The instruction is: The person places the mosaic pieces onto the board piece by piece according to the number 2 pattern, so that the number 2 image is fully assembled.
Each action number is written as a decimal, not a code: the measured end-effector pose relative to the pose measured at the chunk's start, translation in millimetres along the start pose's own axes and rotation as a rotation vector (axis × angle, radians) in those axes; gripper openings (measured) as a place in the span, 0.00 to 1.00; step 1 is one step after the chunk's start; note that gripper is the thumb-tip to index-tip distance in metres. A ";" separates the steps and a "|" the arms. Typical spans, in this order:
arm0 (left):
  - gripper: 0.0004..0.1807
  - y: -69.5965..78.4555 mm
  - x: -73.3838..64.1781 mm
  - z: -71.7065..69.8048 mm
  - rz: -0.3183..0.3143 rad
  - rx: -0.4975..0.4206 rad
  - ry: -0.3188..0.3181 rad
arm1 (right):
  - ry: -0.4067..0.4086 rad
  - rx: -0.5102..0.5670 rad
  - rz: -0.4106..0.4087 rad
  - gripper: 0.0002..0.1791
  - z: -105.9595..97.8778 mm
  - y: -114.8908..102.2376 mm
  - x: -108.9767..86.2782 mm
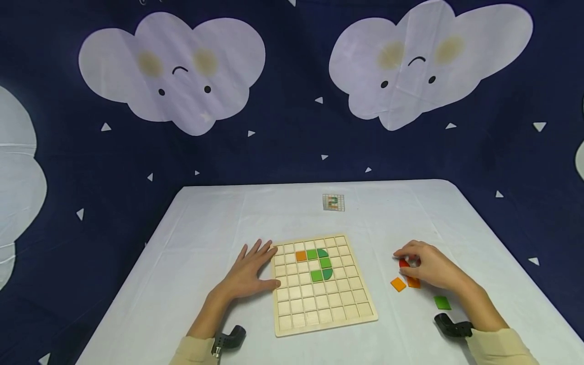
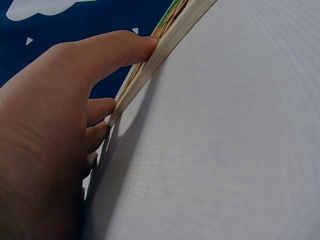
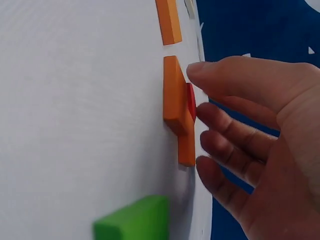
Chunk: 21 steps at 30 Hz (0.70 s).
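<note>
My left hand (image 1: 246, 274) lies at the left side of a wooden grid board (image 1: 292, 309), thumb and fingertips touching its edge, fingers spread. On the board sit an orange square tile (image 1: 301, 256), several green square tiles (image 1: 317, 276) and green rounded tiles (image 1: 327, 274). To the right, my right hand (image 1: 431, 263) hovers with bent fingers over a red tile (image 1: 403, 263) and orange tiles (image 1: 413, 283). In the right wrist view, the thumb and fingertips are close to the red tile (image 3: 191, 102), with nothing plainly held between them.
A loose orange tile (image 1: 398, 284) and a green tile (image 1: 442, 302) lie near my right hand. Behind the board stands a small card (image 1: 333, 203) with a grid pattern. The white table (image 1: 228, 218) ends at a dark cloud-printed cloth (image 1: 292, 147).
</note>
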<state>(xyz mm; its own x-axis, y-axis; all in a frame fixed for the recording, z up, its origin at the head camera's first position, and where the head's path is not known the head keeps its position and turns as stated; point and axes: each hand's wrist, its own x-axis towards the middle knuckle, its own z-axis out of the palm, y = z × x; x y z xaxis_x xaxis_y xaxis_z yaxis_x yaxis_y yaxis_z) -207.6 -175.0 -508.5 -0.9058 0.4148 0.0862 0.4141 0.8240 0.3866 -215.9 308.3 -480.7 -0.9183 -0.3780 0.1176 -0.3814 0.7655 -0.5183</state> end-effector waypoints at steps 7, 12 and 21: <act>0.51 1.6 -0.5 -2.0 -0.002 -0.006 -0.004 | 0.031 -0.043 0.037 0.17 0.9 3.8 -2.4; 0.51 2.2 -0.6 -3.1 0.002 -0.006 -0.006 | 0.034 -0.043 0.046 0.15 1.1 4.9 -3.7; 0.51 3.1 -1.0 -4.0 -0.002 -0.004 -0.013 | 0.027 0.001 0.014 0.12 0.4 3.8 -4.0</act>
<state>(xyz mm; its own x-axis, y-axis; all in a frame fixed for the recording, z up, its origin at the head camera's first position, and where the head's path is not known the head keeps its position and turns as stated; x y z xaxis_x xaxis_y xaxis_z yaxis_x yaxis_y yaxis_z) -205.8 -174.4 -503.8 -0.9055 0.4179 0.0740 0.4119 0.8232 0.3908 -213.6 312.6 -483.4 -0.9261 -0.3529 0.1331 -0.3683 0.7702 -0.5207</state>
